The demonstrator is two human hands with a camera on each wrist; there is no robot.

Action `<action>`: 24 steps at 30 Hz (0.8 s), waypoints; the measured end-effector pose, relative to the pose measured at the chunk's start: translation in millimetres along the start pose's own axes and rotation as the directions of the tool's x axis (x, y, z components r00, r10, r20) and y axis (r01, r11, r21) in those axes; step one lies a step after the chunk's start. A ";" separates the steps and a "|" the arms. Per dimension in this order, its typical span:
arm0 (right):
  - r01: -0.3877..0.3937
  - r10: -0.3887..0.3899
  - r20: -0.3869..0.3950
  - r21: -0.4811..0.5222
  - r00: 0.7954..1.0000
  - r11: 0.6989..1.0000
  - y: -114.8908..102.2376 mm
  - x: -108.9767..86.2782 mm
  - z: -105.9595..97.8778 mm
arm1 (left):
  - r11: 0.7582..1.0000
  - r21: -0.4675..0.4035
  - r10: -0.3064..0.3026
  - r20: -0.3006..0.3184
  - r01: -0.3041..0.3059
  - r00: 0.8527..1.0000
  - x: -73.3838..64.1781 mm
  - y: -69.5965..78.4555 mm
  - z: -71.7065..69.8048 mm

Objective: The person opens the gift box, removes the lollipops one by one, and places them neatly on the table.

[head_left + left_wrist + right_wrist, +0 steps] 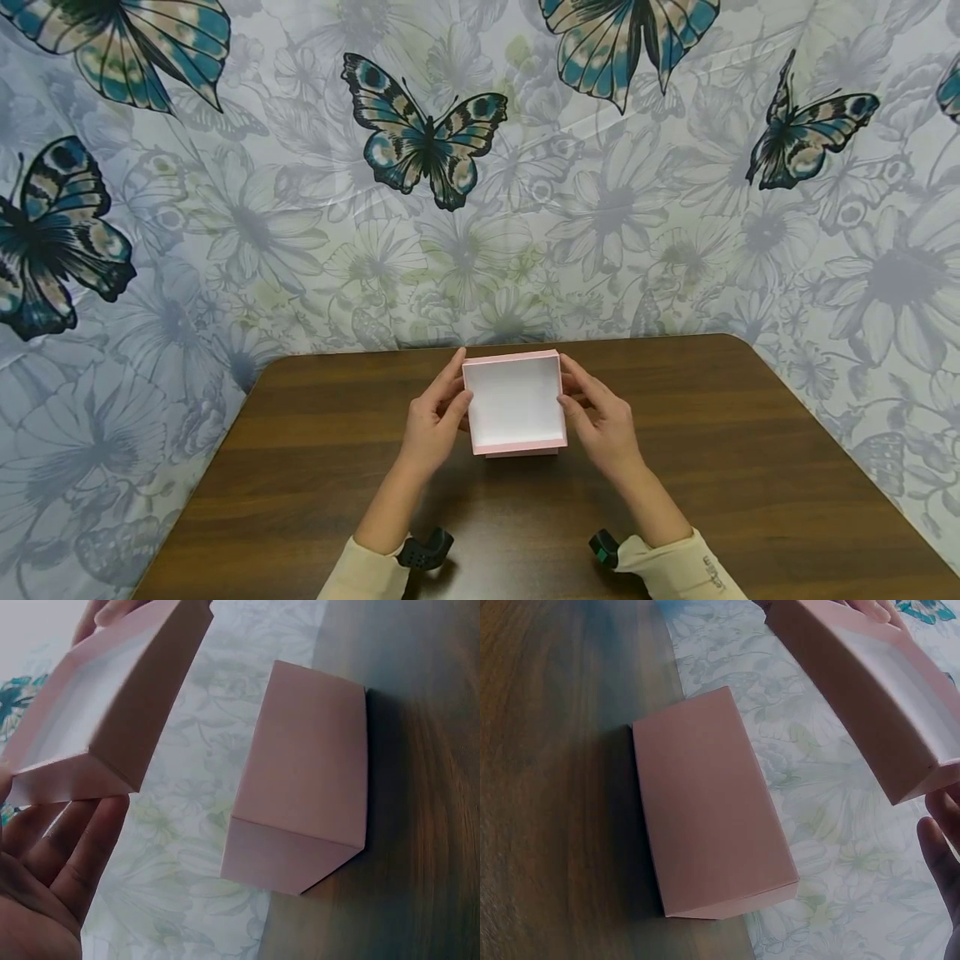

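A pink box lid with a white inside is held up, its hollow side tilted toward the head camera. My left hand grips its left side, thumb at the near edge and fingers along the outer wall. On the opposite side my right hand pinches the lid between thumb and fingers. Beneath it stands the pink box base on the table, apart from the lid in both wrist views. The head view shows only a thin strip of this base below the lid. What the base contains is hidden.
The brown wooden table ends at a far edge just beyond the lid. Behind hangs a cloth printed with flowers and butterflies. Dark wrist devices sit at both cream sleeves.
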State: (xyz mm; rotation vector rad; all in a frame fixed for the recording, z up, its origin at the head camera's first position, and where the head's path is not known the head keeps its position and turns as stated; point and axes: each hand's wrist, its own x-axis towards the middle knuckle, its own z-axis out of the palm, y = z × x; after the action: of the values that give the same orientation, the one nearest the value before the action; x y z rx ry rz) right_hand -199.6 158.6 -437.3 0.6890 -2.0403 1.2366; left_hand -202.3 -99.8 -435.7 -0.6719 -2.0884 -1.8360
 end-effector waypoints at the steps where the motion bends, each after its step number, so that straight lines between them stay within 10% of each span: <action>1: 0.002 -0.002 0.008 0.001 1.000 1.000 -0.4 0.0 0.2 | 1.000 -0.002 -0.007 -0.005 0.007 1.000 0.4 -0.7 -0.4; 9: 0.024 -0.023 0.169 -0.002 0.985 1.000 -2.2 -2.4 2.2 | 0.994 -0.032 -0.104 -0.075 0.102 0.992 1.9 -5.5 -5.8; 17: -0.027 0.071 0.408 -0.111 0.910 0.993 -5.7 -3.2 3.6 | 0.971 -0.039 -0.238 -0.153 0.235 0.959 4.3 -0.9 -10.9; 24: -0.028 0.081 0.416 -0.130 0.906 0.991 -6.3 -4.3 5.8 | 0.955 -0.074 -0.296 -0.129 0.288 0.947 2.5 -3.8 -14.6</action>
State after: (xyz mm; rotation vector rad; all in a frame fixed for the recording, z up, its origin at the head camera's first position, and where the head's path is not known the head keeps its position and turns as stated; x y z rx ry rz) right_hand -193.8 151.2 -439.0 0.9072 -2.4789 1.0466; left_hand -207.7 -114.1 -435.4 -0.2447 -2.1449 -2.0336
